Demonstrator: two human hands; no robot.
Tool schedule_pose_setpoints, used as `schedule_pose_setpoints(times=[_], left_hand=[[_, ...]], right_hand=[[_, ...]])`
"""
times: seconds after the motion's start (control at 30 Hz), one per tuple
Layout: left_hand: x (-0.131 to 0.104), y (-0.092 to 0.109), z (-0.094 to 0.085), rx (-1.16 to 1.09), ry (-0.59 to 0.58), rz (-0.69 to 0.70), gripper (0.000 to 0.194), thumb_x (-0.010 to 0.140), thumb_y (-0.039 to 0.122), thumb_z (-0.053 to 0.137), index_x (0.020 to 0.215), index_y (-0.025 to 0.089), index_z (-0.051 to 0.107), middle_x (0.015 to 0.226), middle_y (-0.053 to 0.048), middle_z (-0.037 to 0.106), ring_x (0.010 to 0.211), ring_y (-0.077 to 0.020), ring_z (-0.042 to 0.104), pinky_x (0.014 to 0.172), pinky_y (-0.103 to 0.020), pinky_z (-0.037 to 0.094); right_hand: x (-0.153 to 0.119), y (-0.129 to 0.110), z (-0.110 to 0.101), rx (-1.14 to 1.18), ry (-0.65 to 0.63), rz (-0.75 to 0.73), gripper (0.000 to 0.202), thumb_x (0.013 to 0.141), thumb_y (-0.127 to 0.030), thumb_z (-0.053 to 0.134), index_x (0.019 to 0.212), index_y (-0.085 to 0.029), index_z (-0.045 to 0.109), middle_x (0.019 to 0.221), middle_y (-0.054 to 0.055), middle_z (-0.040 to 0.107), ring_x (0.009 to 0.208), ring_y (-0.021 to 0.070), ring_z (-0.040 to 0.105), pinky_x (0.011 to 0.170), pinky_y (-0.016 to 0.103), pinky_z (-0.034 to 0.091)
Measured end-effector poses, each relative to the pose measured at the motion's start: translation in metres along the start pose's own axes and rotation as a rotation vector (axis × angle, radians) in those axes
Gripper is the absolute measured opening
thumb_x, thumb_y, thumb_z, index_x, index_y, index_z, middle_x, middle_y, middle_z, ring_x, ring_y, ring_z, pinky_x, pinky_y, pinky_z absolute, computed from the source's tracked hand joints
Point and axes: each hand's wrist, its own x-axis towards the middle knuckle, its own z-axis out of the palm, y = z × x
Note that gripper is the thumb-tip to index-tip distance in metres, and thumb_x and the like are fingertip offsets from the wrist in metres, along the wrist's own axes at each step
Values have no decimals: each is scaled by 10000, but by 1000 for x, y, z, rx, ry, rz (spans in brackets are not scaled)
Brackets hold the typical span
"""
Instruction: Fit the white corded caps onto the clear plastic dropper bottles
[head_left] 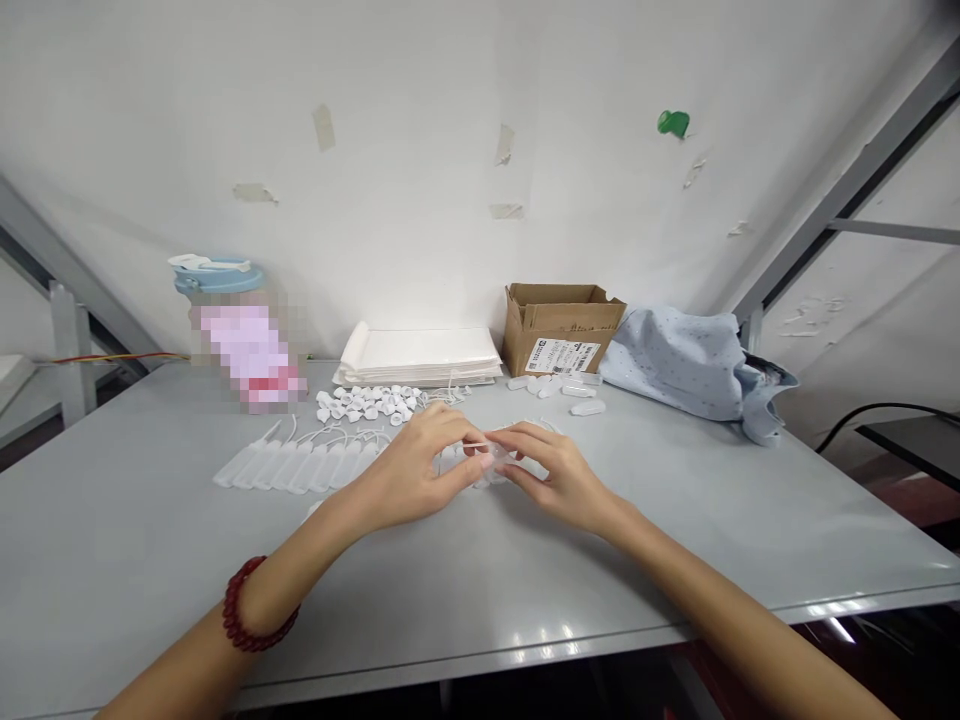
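Note:
My left hand [420,465] and my right hand [559,475] meet over the middle of the table, thumbs and fingers pinched together. Between their fingertips is a small translucent plastic bottle [497,458], mostly covered by the fingers. A thin white strip shows at the left fingertips. To the left, a row of translucent bottles [300,467] with white cords at their tops lies side by side. More pale bottles lie partly hidden beneath my hands. Behind my left hand spreads a pile of small white caps [371,403].
Several loose translucent bottles [587,408] lie before an open cardboard box [559,335]. A stack of white sheets [420,355] rests by the wall, with a blue-lidded container [217,275] to the left. Light-blue cloth [675,360] is bunched at right on the grey table [420,600].

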Motion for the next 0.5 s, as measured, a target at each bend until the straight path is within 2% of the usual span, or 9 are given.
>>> schedule_pose_setpoints(times=[0.1, 0.2, 0.3, 0.5], left_hand=[[0, 3, 0, 3, 81, 73, 111, 854, 275, 577, 947, 231, 619, 888, -24, 643, 874, -201, 543, 795, -347, 447], [1, 2, 4, 73, 228, 151, 155, 844, 243, 602, 996, 212, 609, 930, -50, 647, 902, -211, 551, 804, -361, 450], [1, 0, 9, 150, 276, 211, 168, 854, 244, 600, 1019, 210, 600, 954, -60, 663, 922, -218, 553, 822, -377, 456], [-1, -1, 15, 235, 312, 269, 177, 839, 203, 619, 1014, 205, 589, 924, -55, 683, 934, -233, 544, 836, -388, 464]], right_hand=[[2, -8, -2, 287, -1, 262, 278, 837, -232, 608, 1114, -242, 635, 977, 59, 683, 801, 196, 651, 729, 367, 535], [3, -9, -3, 602, 0, 452, 316, 788, -275, 669, 1096, -218, 632, 952, 49, 698, 809, 199, 673, 743, 364, 534], [1, -6, -2, 762, 18, 497, 311, 758, -282, 708, 1058, -229, 647, 900, 27, 710, 784, 180, 677, 738, 337, 530], [2, -8, -1, 861, 54, 486, 267, 734, -263, 737, 996, -260, 684, 883, -11, 702, 731, 129, 661, 700, 267, 519]])
